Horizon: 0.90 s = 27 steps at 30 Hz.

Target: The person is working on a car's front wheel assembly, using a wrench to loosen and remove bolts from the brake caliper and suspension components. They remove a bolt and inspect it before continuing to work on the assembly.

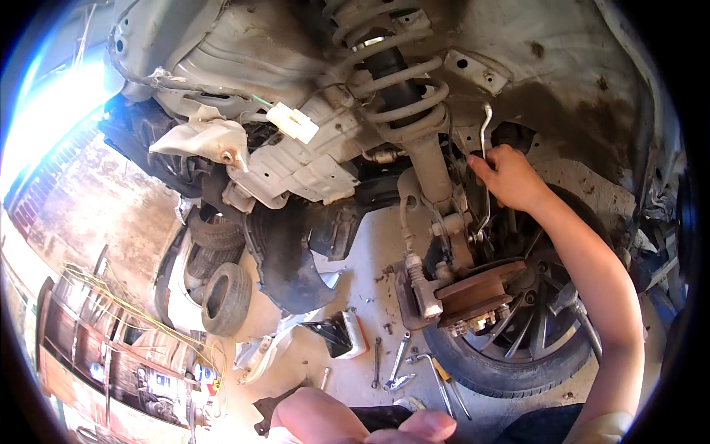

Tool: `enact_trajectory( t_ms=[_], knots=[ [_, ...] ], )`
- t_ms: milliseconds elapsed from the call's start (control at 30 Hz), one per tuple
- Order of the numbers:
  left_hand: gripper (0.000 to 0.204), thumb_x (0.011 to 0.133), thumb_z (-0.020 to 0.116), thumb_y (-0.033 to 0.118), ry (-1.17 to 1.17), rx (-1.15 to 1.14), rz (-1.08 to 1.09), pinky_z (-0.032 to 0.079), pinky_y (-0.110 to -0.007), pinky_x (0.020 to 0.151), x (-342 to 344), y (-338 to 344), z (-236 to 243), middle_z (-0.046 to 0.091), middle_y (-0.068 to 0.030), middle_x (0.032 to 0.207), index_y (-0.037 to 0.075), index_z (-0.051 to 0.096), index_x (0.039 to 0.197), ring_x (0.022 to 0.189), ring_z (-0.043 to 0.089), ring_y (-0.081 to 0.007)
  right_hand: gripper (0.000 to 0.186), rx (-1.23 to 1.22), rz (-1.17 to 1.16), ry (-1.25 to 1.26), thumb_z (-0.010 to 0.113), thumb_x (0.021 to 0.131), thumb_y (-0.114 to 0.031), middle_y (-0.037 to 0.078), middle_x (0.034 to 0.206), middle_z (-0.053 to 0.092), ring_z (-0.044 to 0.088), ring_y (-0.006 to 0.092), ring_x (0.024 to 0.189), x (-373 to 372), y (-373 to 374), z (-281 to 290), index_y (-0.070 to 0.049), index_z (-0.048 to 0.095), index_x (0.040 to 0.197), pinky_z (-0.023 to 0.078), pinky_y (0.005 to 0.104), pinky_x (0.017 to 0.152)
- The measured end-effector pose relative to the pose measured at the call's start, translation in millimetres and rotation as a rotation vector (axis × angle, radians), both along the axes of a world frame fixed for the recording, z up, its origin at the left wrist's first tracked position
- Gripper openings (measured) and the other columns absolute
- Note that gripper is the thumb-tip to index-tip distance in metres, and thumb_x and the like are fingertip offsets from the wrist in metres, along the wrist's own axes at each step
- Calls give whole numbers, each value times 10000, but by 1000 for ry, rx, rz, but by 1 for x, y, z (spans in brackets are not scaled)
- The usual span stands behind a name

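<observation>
"So, what does the right hand (pixel 512 177) have?"

"Its thumb and fingers are closed around a thin, curved, silvery metal rod (pixel 485 137), which stands nearly upright in the wheel arch, just right of the pale, dusty tubular strut (pixel 430 166). The rod's hooked upper end rises above the hand; its lower end comes down near the fittings above the rusty brown brake disc (pixel 473 296). Whether it is fastened there cannot be told."

"And the left hand?"

"A blurred patch of bare skin (pixel 429 425) at the lower edge of the view may be it, but nobody could say whether its fingers are apart or together."

"How far along does the work look?"

"Partway, it seems. The black-tyred wheel with grey spokes (pixel 510 379) is off and lies toward the right edge of the visible pale grey floor (pixel 376 237), so the disc sits uncovered. The strut and its pale steel coil spring (pixel 425 68) are in place. What appears unfinished is the spot around the rod, and the hub carries no wheel."

"Any tools about?"

"Toward the floor's near edge lie a slim silver spanner (pixel 399 357) and a tool with a yellow handle (pixel 441 370), both well apart from the right hand."
</observation>
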<state>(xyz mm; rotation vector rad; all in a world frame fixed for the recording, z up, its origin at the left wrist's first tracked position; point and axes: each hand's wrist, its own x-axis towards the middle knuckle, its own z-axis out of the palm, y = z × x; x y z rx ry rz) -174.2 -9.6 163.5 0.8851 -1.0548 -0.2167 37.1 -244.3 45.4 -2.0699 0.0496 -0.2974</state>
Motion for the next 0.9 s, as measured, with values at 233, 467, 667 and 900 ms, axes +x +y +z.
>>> enact_trajectory(
  t_ms=[233, 467, 667, 900],
  knots=[
    [910, 943, 391, 629, 698, -99, 40, 187, -418, 1185, 94, -13, -34, 238, -227, 1549, -63, 176, 1494, 1456, 213, -305, 434, -195, -37, -68, 567, 932, -303, 259, 719, 636, 647, 419, 771, -35, -9, -14, 62, 639, 709, 507, 469, 746],
    [906, 934, 410, 631, 699, -31, 126, 252, -392, 1157, 136, 19, -50, 296, -196, 1518, -71, 220, 1473, 1430, 261, -283, 456, -145, -64, -107, 543, 960, -281, 247, 658, 615, 632, 426, 738, -56, 13, -20, 67, 617, 675, 494, 479, 725],
    [741, 993, 349, 552, 294, 465, 475, 286, -388, 1117, 156, 20, -70, 492, -191, 1379, -75, 406, 1384, 1279, 475, -275, 448, -22, -142, -185, 526, 967, -319, 224, 701, 648, 654, 401, 751, -38, -11, -24, 29, 665, 722, 501, 446, 721],
    [112, 787, 699, 124, -696, 1088, 1068, 407, -445, 1026, 172, 26, -133, 477, -202, 1344, 48, 694, 869, 1225, 502, -391, 495, -23, -147, -207, 510, 981, -340, 239, 652, 597, 624, 396, 684, -23, -16, -23, 62, 604, 708, 473, 441, 662]
  ],
)
